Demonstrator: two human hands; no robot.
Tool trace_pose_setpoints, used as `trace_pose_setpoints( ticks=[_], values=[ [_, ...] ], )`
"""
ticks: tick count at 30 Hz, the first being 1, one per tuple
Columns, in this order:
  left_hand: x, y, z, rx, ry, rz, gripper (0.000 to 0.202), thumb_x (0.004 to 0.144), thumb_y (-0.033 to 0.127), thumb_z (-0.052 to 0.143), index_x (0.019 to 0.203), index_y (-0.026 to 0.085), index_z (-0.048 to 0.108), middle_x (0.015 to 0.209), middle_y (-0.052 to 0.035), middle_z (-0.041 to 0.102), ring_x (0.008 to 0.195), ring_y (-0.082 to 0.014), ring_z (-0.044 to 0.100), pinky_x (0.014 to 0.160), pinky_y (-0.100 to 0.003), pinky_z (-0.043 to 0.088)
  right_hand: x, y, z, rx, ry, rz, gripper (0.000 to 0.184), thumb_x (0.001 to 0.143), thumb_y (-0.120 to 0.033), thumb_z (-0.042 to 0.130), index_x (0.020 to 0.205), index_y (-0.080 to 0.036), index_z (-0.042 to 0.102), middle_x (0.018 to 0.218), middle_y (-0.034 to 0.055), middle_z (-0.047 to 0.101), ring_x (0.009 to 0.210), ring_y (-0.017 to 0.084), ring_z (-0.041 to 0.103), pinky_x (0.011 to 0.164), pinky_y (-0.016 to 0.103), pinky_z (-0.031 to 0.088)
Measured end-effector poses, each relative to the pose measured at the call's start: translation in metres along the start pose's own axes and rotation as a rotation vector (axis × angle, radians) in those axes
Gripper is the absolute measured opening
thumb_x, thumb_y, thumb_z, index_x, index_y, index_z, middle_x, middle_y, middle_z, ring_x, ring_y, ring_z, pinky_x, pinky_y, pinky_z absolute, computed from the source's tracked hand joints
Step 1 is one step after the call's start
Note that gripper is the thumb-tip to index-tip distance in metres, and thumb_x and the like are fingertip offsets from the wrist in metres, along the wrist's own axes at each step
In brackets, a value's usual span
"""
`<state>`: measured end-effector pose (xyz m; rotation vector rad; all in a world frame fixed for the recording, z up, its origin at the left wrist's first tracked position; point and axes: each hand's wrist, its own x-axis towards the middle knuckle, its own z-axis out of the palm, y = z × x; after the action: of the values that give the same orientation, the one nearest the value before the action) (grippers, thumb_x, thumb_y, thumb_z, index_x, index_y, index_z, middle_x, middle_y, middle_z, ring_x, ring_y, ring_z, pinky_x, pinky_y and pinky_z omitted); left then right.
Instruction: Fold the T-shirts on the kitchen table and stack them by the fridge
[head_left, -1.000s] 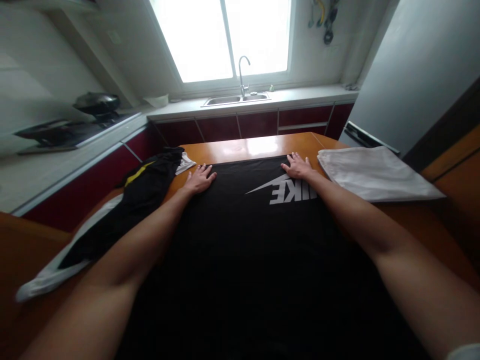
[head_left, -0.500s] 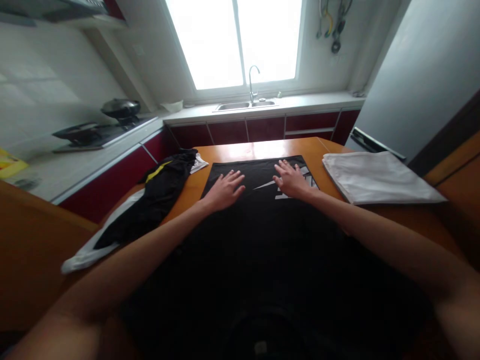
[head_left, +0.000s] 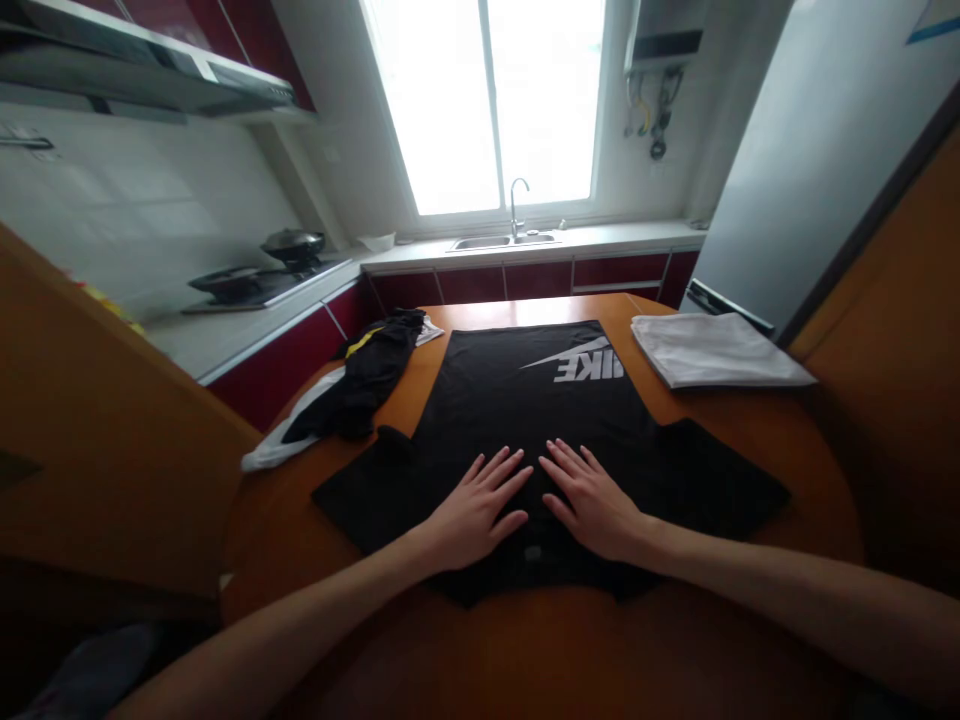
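Note:
A black T-shirt lies spread on the wooden table, its sleeves out to both sides and its collar end toward me. A pale swoosh and lettering print shows near its far right edge, upside down from here. My left hand rests palm down on the near part of the shirt, fingers spread. Close beside it, my right hand lies flat on the cloth with fingers apart. Neither hand holds anything. A small light label shows between the wrists.
To the left on the table lies a heap of black and white clothes with a yellow stripe. A folded white cloth is at the right. Beyond stand a sink, a stove with pans and a fridge.
Both hands have slid back toward me from the shirt's far end to its collar end and closer together. The view has tilted up, and the printed lettering is now uncovered.

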<state>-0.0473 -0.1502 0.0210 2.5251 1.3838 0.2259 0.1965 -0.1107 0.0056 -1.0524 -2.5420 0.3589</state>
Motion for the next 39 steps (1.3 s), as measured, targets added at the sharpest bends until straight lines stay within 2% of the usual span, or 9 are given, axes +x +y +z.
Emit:
trace_pose_setpoints(
  ticks=[6, 13, 19, 22, 25, 29, 32, 35, 39],
  values=[
    [0.004, -0.002, -0.01, 0.029, 0.104, -0.081, 0.054, 0.104, 0.049, 0.04, 0.155, 0.03, 0.041, 0.163, -0.0049, 0.036, 0.154, -0.0261, 0.022, 0.124, -0.052, 0.021, 0.02, -0.015, -0.014, -0.028, 0.102, 0.036, 0.052, 0.101, -0.035, 0.042, 0.149, -0.016, 0.051, 0.16, 0.0141, 0.038, 0.151, 0.028, 0.029, 0.122, 0.053, 0.025],
    [-0.005, -0.013, 0.009, 0.067, 0.13, -0.212, 0.056, 0.101, 0.049, 0.046, 0.153, 0.028, 0.043, 0.163, -0.0088, 0.034, 0.153, -0.0323, 0.024, 0.122, -0.058, 0.024, 0.021, -0.025, 0.017, -0.034, 0.061, 0.049, 0.055, 0.1, -0.033, 0.043, 0.151, -0.013, 0.047, 0.16, 0.0166, 0.036, 0.151, 0.03, 0.029, 0.121, 0.055, 0.026],
    [-0.004, -0.015, -0.003, 0.061, 0.179, -0.193, 0.05, 0.101, 0.041, 0.047, 0.149, 0.026, 0.049, 0.161, -0.0091, 0.039, 0.152, -0.0291, 0.028, 0.122, -0.054, 0.027, 0.019, -0.022, 0.019, -0.029, 0.114, 0.027, 0.055, 0.101, -0.036, 0.04, 0.152, -0.015, 0.046, 0.162, 0.015, 0.034, 0.153, 0.027, 0.025, 0.122, 0.052, 0.024],
    [-0.004, -0.022, -0.01, 0.079, 0.208, -0.223, 0.047, 0.099, 0.038, 0.05, 0.145, 0.025, 0.054, 0.158, -0.0094, 0.043, 0.15, -0.03, 0.032, 0.121, -0.055, 0.028, 0.018, -0.021, 0.021, -0.034, 0.044, 0.032, 0.054, 0.101, -0.037, 0.044, 0.15, -0.016, 0.048, 0.161, 0.0163, 0.035, 0.152, 0.029, 0.025, 0.121, 0.055, 0.024],
    [-0.008, -0.042, -0.02, 0.085, 0.254, -0.281, 0.046, 0.098, 0.038, 0.053, 0.142, 0.024, 0.057, 0.156, -0.0099, 0.046, 0.147, -0.0303, 0.038, 0.12, -0.055, 0.029, 0.016, -0.021, 0.024, -0.035, 0.001, 0.042, 0.053, 0.1, -0.039, 0.046, 0.149, -0.016, 0.05, 0.161, 0.0173, 0.036, 0.152, 0.031, 0.026, 0.121, 0.057, 0.024],
    [-0.021, -0.081, -0.043, 0.048, 0.375, -0.36, 0.046, 0.097, 0.038, 0.052, 0.138, 0.018, 0.06, 0.148, -0.0123, 0.055, 0.138, -0.0264, 0.049, 0.12, -0.041, 0.034, 0.017, -0.022, 0.02, -0.014, 0.05, 0.046, 0.052, 0.101, -0.037, 0.044, 0.147, -0.015, 0.052, 0.16, 0.0166, 0.038, 0.152, 0.03, 0.028, 0.121, 0.055, 0.024],
    [-0.039, -0.111, -0.062, 0.045, 0.422, -0.521, 0.051, 0.096, 0.037, 0.053, 0.139, 0.011, 0.058, 0.144, -0.0166, 0.057, 0.136, -0.0268, 0.051, 0.117, -0.036, 0.036, 0.018, -0.022, 0.017, -0.001, 0.082, 0.048, 0.05, 0.1, -0.036, 0.046, 0.144, -0.014, 0.055, 0.159, 0.0173, 0.04, 0.151, 0.03, 0.03, 0.121, 0.054, 0.026],
    [-0.06, -0.134, -0.077, 0.053, 0.37, -0.748, 0.045, 0.092, 0.035, 0.057, 0.13, 0.012, 0.064, 0.137, -0.0172, 0.063, 0.128, -0.0295, 0.059, 0.108, -0.035, 0.043, 0.018, -0.022, 0.019, 0.0, 0.1, 0.048, 0.048, 0.099, -0.035, 0.047, 0.142, -0.015, 0.057, 0.158, 0.0172, 0.041, 0.15, 0.03, 0.031, 0.12, 0.054, 0.027],
    [-0.087, -0.16, -0.086, -0.039, 0.256, -0.881, 0.031, 0.083, 0.037, 0.067, 0.106, 0.017, 0.073, 0.116, -0.0139, 0.074, 0.109, -0.0308, 0.069, 0.089, -0.032, 0.052, 0.018, -0.022, 0.022, -0.02, 0.092, 0.024, 0.051, 0.098, -0.038, 0.051, 0.144, -0.018, 0.056, 0.159, 0.0158, 0.04, 0.15, 0.031, 0.03, 0.12, 0.055, 0.027]
  ],
)
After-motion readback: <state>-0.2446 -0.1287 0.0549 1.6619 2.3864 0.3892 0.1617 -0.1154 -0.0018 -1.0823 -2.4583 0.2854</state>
